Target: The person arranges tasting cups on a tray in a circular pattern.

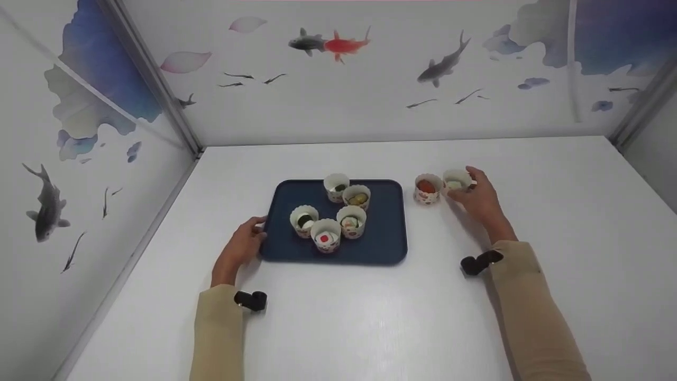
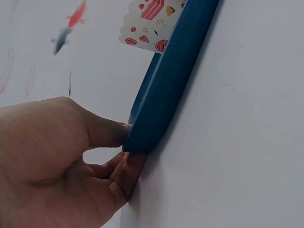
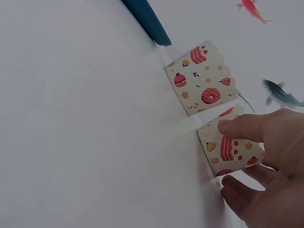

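Observation:
A dark blue tray (image 1: pixel 378 233) lies on the table with several printed paper baking cups on it, among them one holding a white piece with a red square (image 1: pixel 325 239). At its left edge, my left hand (image 1: pixel 244 244) pinches the tray rim. The left wrist view shows the thumb at the rim and fingers underneath. To the right of the tray, my right hand (image 1: pixel 478 198) grips a paper cup (image 3: pixel 228 147) with pale food inside, thumb on its near side. Just left of it stands another paper cup (image 3: pixel 202 80), with orange-red food (image 1: pixel 426 186) in it.
The white table (image 1: pixel 338 317) runs back to a wall (image 1: pixel 370 106) painted with fish, and another painted wall (image 1: pixel 31 132) stands at the left. On each sleeve cuff sits a small black camera, left (image 1: pixel 251 300) and right (image 1: pixel 480 262).

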`<state>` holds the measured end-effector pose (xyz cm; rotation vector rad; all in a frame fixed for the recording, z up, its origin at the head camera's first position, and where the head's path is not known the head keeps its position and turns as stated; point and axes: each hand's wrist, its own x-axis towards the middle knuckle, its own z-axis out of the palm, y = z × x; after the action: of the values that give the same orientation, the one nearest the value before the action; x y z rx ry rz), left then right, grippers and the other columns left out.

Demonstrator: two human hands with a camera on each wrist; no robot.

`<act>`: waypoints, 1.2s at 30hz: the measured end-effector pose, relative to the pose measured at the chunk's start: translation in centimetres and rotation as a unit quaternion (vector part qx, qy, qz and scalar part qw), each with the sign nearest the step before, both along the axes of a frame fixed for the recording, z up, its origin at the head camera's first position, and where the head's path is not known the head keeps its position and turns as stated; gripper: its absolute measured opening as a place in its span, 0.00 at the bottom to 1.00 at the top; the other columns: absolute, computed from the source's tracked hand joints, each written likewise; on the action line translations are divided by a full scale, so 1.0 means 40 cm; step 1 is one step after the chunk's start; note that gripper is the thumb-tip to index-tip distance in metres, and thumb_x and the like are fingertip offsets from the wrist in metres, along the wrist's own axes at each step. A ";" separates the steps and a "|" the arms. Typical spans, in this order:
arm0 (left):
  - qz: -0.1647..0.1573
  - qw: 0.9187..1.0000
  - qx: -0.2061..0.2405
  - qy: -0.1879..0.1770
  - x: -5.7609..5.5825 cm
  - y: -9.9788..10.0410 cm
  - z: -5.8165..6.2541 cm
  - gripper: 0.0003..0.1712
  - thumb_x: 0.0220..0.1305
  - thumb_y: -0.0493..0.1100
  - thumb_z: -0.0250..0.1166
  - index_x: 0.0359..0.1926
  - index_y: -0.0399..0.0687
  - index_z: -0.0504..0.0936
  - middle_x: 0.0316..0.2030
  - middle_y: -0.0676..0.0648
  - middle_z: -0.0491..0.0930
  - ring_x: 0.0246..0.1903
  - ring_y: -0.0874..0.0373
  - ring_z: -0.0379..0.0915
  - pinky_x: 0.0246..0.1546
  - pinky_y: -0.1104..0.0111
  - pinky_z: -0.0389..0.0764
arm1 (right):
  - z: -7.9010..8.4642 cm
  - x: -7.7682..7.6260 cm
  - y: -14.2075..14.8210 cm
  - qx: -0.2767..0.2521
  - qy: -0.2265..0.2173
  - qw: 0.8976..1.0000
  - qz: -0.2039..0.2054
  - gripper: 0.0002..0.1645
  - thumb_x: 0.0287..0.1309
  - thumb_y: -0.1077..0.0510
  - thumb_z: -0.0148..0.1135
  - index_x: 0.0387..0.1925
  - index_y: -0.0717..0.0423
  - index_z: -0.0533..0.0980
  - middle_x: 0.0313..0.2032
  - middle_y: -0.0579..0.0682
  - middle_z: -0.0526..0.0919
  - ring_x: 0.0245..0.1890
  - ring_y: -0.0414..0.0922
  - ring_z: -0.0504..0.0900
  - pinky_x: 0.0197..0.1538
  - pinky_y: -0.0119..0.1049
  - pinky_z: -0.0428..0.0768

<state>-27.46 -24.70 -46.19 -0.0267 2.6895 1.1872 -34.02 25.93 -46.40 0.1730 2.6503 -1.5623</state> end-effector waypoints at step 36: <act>-0.002 1.000 -0.013 0.007 0.003 0.006 0.000 0.28 0.77 0.35 0.47 0.74 0.38 0.61 0.65 0.30 0.70 0.65 0.38 0.68 0.66 0.47 0.69 | 0.093 0.023 -0.075 0.050 0.111 0.992 -0.037 0.45 0.63 0.59 0.63 0.75 0.64 0.53 0.68 0.70 0.58 0.67 0.61 0.64 0.70 0.55 0.67</act>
<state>-27.34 -24.46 -46.21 -0.0180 2.7163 1.1549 -33.10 22.95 -42.70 0.1108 2.9272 -1.5540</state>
